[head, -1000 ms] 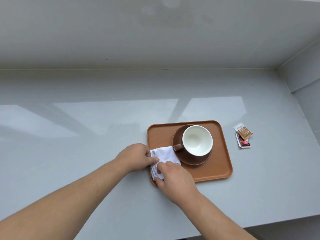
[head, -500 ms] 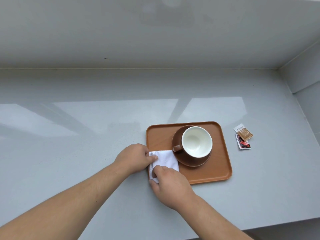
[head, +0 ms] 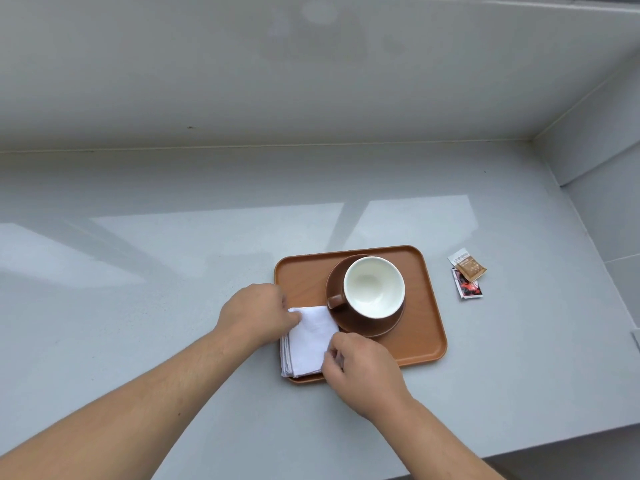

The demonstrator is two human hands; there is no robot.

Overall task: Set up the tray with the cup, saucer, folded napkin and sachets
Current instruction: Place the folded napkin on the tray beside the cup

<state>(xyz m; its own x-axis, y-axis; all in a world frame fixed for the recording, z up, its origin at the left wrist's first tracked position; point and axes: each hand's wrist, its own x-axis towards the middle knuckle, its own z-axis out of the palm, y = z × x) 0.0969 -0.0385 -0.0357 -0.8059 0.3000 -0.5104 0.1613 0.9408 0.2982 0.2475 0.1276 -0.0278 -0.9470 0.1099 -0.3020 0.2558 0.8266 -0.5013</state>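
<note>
Bench (head: 173,306): a smooth, shiny grey top is seen, with pale window light mirrored on it.
Tray (head: 429,327): a flat orange-brown tray with rounded corners and a low rim is laid on the bench.
Saucer (head: 367,327): a round, dark brown saucer is set on the tray, toward the far side.
Cup (head: 374,287): a round cup, brown outside and glossy white inside, is stood upright on the saucer; its small handle is turned to the left.
Napkin (head: 310,341): a soft white cloth square, folded in layers, is laid flat on the near left corner of the tray, with one corner just beside the saucer.
Sachets (head: 467,273): two small flat packets, one brown and one red and dark, are left on the bench to the right of the tray, one partly on top of the other.
Left hand (head: 258,313): the far left corner of the napkin is pinched by curled fingers.
Right hand (head: 360,372): the near right edge of the napkin is pinched by thumb and fingers.
Change: more of the napkin is shown than half a second ago, when much of it was covered by the right hand. The cup, saucer and sachets have not been moved.
</note>
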